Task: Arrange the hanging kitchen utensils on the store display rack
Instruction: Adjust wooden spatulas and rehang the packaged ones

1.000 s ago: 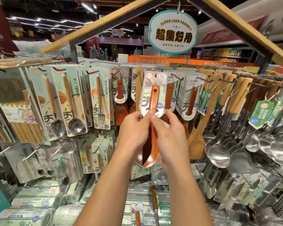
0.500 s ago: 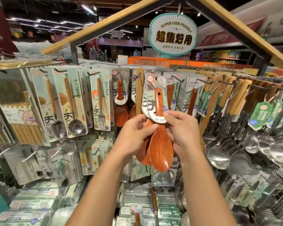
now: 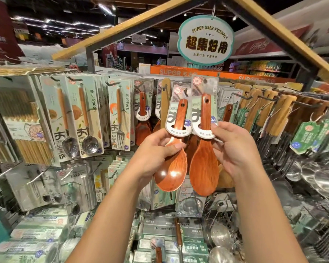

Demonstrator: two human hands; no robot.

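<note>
Between two sets of fingers: a pair of carded rice spoons.
The left hand (image 3: pixel 152 154) pinches the left rice spoon (image 3: pixel 172 168) at its neck; the right hand (image 3: pixel 235 154) pinches the right rice spoon (image 3: pixel 204 168) (both before the display rack (image 3: pixel 254 95)).

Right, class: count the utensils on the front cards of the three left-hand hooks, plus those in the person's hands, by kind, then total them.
Metal spoons: 2
Metal forks: 1
Wooden rice spoons in hands: 2
Total: 5
</note>
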